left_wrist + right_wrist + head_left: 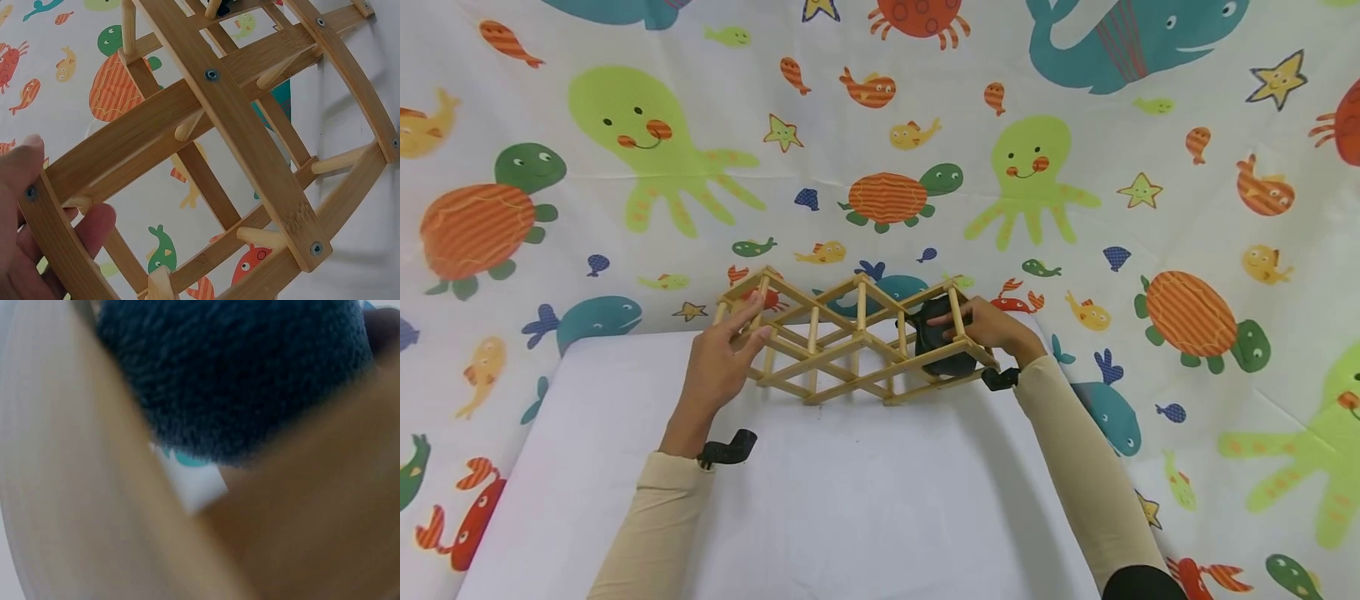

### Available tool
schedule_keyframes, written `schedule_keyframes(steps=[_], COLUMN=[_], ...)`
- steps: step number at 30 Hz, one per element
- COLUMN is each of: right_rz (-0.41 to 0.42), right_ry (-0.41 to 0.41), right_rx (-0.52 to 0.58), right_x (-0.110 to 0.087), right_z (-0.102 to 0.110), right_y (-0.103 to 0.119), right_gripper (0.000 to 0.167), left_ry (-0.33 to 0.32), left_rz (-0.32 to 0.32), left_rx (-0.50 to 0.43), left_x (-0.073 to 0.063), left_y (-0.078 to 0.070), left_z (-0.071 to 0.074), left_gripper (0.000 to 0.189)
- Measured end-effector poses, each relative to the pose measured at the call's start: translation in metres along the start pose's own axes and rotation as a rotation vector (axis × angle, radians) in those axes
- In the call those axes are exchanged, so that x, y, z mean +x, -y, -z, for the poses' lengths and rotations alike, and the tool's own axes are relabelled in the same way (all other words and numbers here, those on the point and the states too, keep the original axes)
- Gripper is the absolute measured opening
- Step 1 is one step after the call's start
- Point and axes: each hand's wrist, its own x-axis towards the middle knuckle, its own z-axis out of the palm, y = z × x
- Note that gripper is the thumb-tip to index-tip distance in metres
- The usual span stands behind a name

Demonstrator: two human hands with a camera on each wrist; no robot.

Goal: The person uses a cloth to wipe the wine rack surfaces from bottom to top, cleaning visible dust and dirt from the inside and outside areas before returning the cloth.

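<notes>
A lattice wooden rack (861,340) of crossed slats and round dowels stands stretched out near the table's back edge. My left hand (721,354) grips its left end. In the left wrist view, the thumb and a finger (100,228) show on opposite sides of the end slat. At the rack's right end, my right hand (996,327) reaches in past a dowel and holds a dark, fuzzy rolled towel (934,337) inside the end compartment. The towel (237,375) fills the top of the right wrist view, with blurred slats (81,487) in front; most of that hand is hidden there.
The white table (850,500) spreads out in front of the rack. Close behind hangs a curtain (835,150) printed with sea animals. A dark camera band (728,448) sits on the left wrist, and another (1002,379) on the right.
</notes>
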Motion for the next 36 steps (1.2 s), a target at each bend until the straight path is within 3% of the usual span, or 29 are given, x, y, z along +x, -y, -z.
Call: schedule_keyframes(steps=[5,13,16,20,23,26,32,34,36], right_rz=[0.006,0.091,0.123,0.230,0.293,0.325,0.442,0.490,0.524], right_ry=[-0.005,-0.145,-0.200,-0.264,-0.311,-0.429,-0.858,-0.924,-0.915], right_rx=[0.077,0.227,0.412,0.703,0.789,0.845,0.960,0.933,0.878], right_x=[-0.014,-0.035,-0.041,-0.046,-0.048,-0.050,-0.050,-0.050,-0.048], right_z=[0.004,0.004,0.005,0.005,0.005,0.005,0.020,0.023,0.022], right_y=[-0.008,-0.029,-0.039,-0.048,-0.050,-0.046,-0.013,0.005,0.026], right_gripper=[0.021,0.023,0.033,0.046,0.051,0.054,0.046,0.039,0.035], left_ry=[0.012,0.028,0.027,0.016,0.016,0.020,0.012,0.011,0.005], left_rz=[-0.016,-0.023,-0.036,-0.040,-0.040,-0.047,-0.038,-0.032,-0.025], left_rx=[-0.017,-0.013,-0.003,0.001,-0.008,-0.016,-0.017,-0.019,-0.018], left_x=[0.001,0.001,0.002,0.001,0.001,0.000,0.000,-0.001,-0.001], left_y=[-0.002,-0.004,-0.004,-0.005,-0.005,-0.005,-0.004,-0.005,-0.005], left_z=[0.000,0.002,0.001,0.001,-0.001,-0.004,-0.007,-0.007,-0.006], left_gripper=[0.054,0.055,0.055,0.055,0.055,0.055,0.055,0.055,0.056])
